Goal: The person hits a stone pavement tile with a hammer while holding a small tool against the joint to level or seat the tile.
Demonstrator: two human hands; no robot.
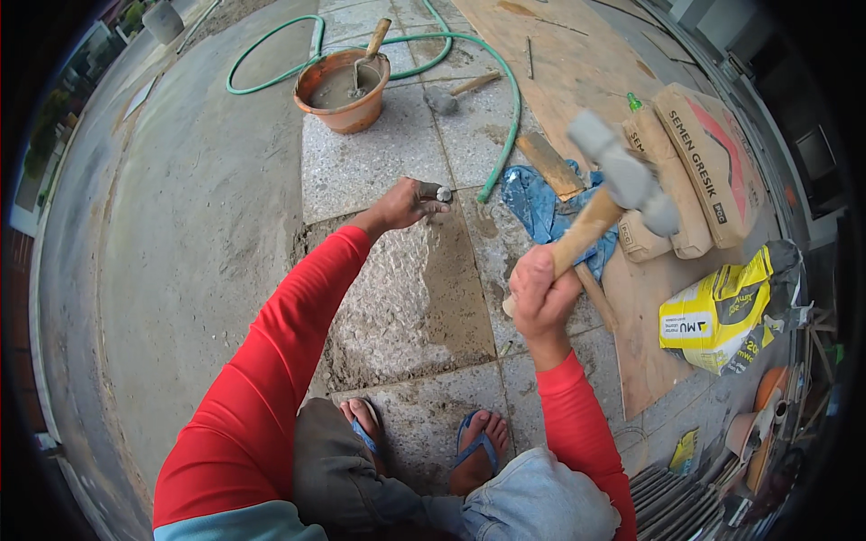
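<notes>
My left hand is closed around a short dark metal tool, likely a chisel, held over the corner of a rough, mortar-smeared square of paving. Gripped in my right hand is a wooden-handled hammer, its large pale grey head raised to the right of the left hand. Below the hammer, a blue cloth lies with a wooden piece on top of it.
An orange bucket holds mortar and a trowel, beside a green hose and a mallet. Right are paper sacks and a yellow bag around plywood. Grey concrete lies left; my sandalled feet are below.
</notes>
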